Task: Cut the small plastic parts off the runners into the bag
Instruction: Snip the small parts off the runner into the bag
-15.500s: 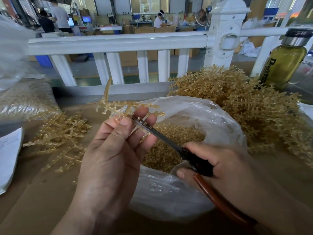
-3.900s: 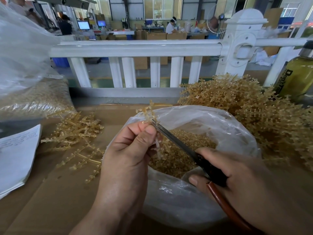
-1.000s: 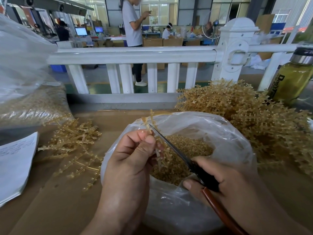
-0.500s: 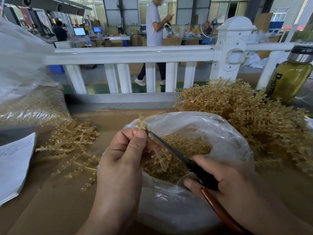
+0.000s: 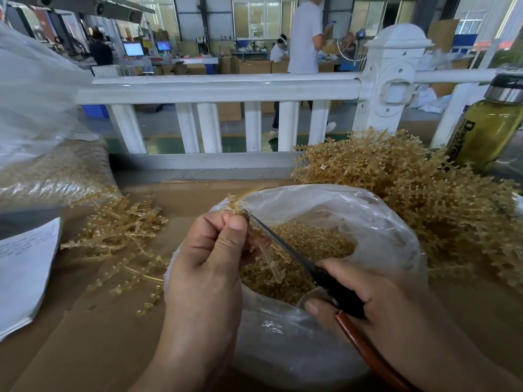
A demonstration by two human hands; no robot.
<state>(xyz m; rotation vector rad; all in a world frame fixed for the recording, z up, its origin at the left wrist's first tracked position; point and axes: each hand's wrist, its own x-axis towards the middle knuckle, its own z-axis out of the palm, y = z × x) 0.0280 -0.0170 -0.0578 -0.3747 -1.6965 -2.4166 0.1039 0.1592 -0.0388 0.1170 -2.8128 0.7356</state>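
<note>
My left hand (image 5: 210, 258) pinches a thin amber plastic runner (image 5: 266, 254) over the mouth of a clear plastic bag (image 5: 376, 230). The runner's lower end hangs into the bag and its top (image 5: 240, 198) sticks out above my fingers. My right hand (image 5: 376, 301) grips the scissors (image 5: 285, 244) by their black and brown handles. The blades lie against the runner just below my left fingertips. Small amber cut parts (image 5: 308, 244) fill the bottom of the bag.
A big heap of uncut runners (image 5: 424, 193) lies to the right, a smaller pile of runners (image 5: 121, 230) to the left. A full bag (image 5: 53, 174), papers (image 5: 22, 267) and a green bottle (image 5: 489, 128) stand around. A white railing (image 5: 220, 89) runs behind the cardboard-covered table (image 5: 85, 335).
The runner has slid lower through my left fingers, with less of it standing above them. The scissors stay at the same spot. A person behind the railing has walked to the right.
</note>
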